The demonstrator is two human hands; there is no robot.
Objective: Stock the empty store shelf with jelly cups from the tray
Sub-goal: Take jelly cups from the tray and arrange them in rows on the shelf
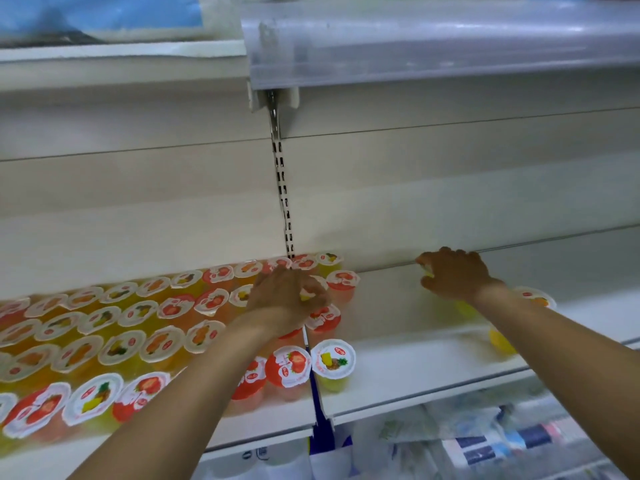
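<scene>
Here, in the head view, both forearms reach out over a white store shelf [398, 372]. The left hand [287, 303] has its fingers [313, 292] curled round a jelly cup [306, 295], of which only a yellow edge and a bit of white lid show between them; which way that cup points cannot be told. All round and to the left of those fingers the shelf is packed with rows of jelly cups [114, 330] standing upright, foil lids up (red strawberry prints, orange ones, yellow pineapple ones). Just below the left wrist stand a strawberry cup [288, 367] and a pineapple cup [333, 359], side by side and upright.

The right hand [457, 275] lies well apart from the left, far back on the shelf near the back panel [415, 202]. Its fingers [431, 282] are bent down over a yellow cup [426, 270], mostly hidden under the palm. Just behind the right wrist sits another cup [535, 296], lid up, and below the forearm a yellow one [502, 341] shows, blurred.

A slotted upright [284, 202] runs up the back panel beyond the left fingers.
</scene>
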